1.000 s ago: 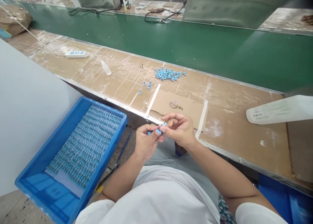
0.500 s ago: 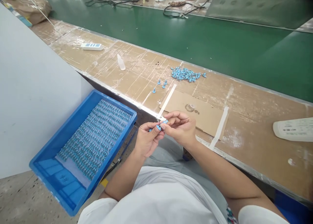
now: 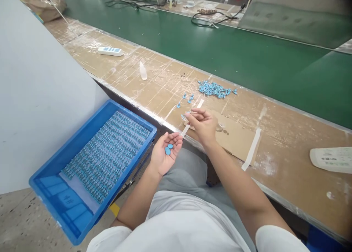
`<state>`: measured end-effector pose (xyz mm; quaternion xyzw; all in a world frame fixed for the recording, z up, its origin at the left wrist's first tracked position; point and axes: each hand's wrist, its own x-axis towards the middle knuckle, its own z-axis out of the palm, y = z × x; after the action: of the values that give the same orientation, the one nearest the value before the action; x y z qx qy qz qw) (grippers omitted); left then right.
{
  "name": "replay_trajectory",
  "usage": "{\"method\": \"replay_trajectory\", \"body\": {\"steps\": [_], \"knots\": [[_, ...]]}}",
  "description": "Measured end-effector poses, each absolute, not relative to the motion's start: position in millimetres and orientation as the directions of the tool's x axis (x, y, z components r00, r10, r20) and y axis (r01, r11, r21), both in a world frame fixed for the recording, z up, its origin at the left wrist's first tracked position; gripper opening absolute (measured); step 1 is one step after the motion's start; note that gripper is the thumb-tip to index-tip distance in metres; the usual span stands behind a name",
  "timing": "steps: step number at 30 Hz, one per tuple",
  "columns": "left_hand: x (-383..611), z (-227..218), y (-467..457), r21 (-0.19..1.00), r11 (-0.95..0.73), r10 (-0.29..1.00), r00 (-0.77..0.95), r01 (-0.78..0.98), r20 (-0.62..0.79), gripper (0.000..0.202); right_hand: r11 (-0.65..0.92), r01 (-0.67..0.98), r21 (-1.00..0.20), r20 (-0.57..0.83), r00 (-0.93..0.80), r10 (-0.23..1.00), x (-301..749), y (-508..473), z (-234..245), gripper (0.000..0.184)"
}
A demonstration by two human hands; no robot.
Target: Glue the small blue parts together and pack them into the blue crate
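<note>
My left hand point(image 3: 165, 155) is turned palm up and cupped, its fingers loosely curled. In its palm rest two flat blue oval discs point(image 3: 168, 150). My right hand point(image 3: 205, 125) is over the table's front edge, thumb and fingertips pinched on a small blue stemmed piece point(image 3: 183, 117), partly hidden by the fingers. A few similar blue pieces point(image 3: 178, 105) stand on the table just beyond it. Farther back lies a heap of blue stemmed pieces point(image 3: 214, 89).
A blue crate point(image 3: 93, 224) at my left holds rows of small stemmed pieces point(image 3: 110, 153). On the table are a small dropper bottle point(image 3: 143, 71), a white box point(image 3: 110, 51), a cardboard sheet point(image 3: 233, 144) and a large white bottle point(image 3: 331, 159). A green belt point(image 3: 165, 36) runs behind.
My hands have come apart. The right has moved forward to the table with a blue piece, while the left has turned palm up, showing the discs.
</note>
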<state>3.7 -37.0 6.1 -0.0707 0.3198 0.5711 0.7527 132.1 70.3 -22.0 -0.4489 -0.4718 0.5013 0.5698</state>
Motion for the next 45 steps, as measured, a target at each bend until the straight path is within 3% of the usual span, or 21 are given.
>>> {"method": "replay_trajectory", "body": {"steps": [2,5,8,12,26,31,33,35,38,41,45], "knots": [[-3.7,3.7,-35.1,0.218,0.319,0.816,0.150,-0.923,-0.559,0.030,0.235,0.139,-0.962,0.245,0.053,0.968,134.9,100.8,-41.9,0.035],[-12.2,1.8,-33.7,0.197,0.294,0.833,0.150,-0.935,-0.533,0.034,0.324,0.465,-0.824,0.342,-0.047,0.938,139.3,135.2,-69.2,0.027],[-16.9,1.6,-32.8,0.197,0.273,0.848,0.139,-0.942,-0.511,0.034,0.327,0.630,-0.705,0.344,-0.099,0.934,140.5,149.6,-82.9,0.023],[-17.5,1.8,-30.6,0.194,0.272,0.851,0.141,-0.943,-0.506,0.033,0.294,0.714,-0.636,0.319,-0.104,0.942,139.1,149.6,-82.2,0.021],[-10.4,4.6,-25.8,0.247,0.255,0.852,0.096,-0.935,-0.515,0.033,0.303,0.700,-0.646,0.342,-0.090,0.936,138.6,145.2,-74.1,0.026],[-5.8,2.1,-24.6,0.279,0.187,0.887,0.040,-0.942,-0.460,0.033,0.385,0.649,-0.657,0.480,-0.034,0.876,144.4,90.6,-48.1,0.023],[-2.1,0.4,-23.6,0.300,0.162,0.896,0.014,-0.940,-0.443,0.033,0.484,0.573,-0.662,0.512,-0.127,0.850,146.5,53.6,-34.8,0.019],[3.0,-1.1,-22.0,0.317,0.147,0.903,-0.004,-0.937,-0.429,0.033,0.612,0.378,-0.694,0.495,-0.366,0.788,147.8,20.8,-23.2,0.020],[12.8,-2.1,-19.5,0.331,0.149,0.908,-0.004,-0.932,-0.420,0.032,0.655,0.199,-0.729,0.464,-0.560,0.686,149.8,-5.3,-12.7,0.026],[23.0,-1.0,-19.2,0.353,0.155,0.904,-0.012,-0.922,-0.428,0.030,0.659,0.221,-0.719,0.450,-0.575,0.684,154.5,-7.1,-11.5,0.029],[33.7,2.7,-23.4,0.389,0.156,0.902,-0.030,-0.908,-0.431,0.029,0.733,0.301,-0.609,0.532,-0.531,0.660,161.4,-4.5,-16.8,0.024]]}}
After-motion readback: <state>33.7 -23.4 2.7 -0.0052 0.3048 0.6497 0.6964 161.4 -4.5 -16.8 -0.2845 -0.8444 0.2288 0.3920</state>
